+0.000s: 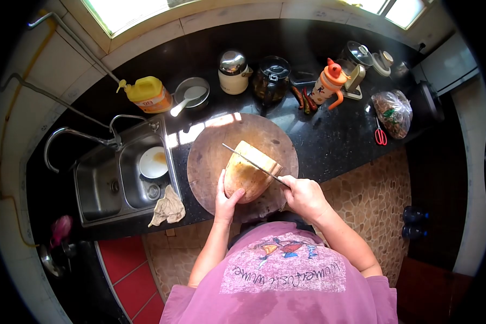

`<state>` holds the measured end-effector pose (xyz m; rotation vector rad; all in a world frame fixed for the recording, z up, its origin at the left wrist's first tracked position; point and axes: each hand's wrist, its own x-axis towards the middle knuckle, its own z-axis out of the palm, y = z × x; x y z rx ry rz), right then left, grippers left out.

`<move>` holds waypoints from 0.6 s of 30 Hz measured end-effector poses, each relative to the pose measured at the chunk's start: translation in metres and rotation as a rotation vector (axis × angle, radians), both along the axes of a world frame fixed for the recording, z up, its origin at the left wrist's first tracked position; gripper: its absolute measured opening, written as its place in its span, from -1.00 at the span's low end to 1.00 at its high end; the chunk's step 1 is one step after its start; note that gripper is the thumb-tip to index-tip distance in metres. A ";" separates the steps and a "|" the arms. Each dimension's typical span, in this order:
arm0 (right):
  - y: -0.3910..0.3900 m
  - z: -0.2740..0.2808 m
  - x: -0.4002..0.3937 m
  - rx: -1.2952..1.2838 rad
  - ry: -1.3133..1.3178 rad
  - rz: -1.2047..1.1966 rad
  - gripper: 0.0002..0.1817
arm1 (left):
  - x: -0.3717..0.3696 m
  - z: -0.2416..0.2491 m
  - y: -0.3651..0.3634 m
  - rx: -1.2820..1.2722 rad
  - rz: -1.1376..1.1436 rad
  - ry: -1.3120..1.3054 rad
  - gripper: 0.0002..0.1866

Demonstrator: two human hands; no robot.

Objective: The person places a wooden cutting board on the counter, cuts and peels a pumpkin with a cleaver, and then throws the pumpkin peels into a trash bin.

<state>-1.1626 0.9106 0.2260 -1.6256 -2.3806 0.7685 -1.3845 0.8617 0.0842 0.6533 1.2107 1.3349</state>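
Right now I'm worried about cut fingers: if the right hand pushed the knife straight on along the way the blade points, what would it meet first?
The right hand would probably drive the knife across the yellowish block of food onto bare cutting board. The left hand holds the block's near side, seemingly off that line, though depth is unclear.

Loaf [249, 175] on board [210, 156] (sink [100, 186] left)

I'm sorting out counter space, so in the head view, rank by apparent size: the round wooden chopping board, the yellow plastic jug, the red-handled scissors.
1. Round wooden chopping board, largest by far.
2. Yellow plastic jug.
3. Red-handled scissors, smallest.
The fisheye lens shrinks things near the edges, but the gaps look clear.
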 end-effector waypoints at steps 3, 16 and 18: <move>0.002 0.004 -0.002 -0.049 -0.045 0.007 -0.79 | 0.000 0.002 0.000 -0.005 -0.005 -0.010 0.04; 0.005 0.005 -0.004 -0.107 -0.078 0.000 -0.83 | -0.012 -0.008 0.003 -0.013 -0.126 0.113 0.11; 0.007 0.005 -0.005 -0.112 -0.078 -0.011 -0.83 | -0.012 -0.005 0.002 -0.029 -0.137 0.048 0.19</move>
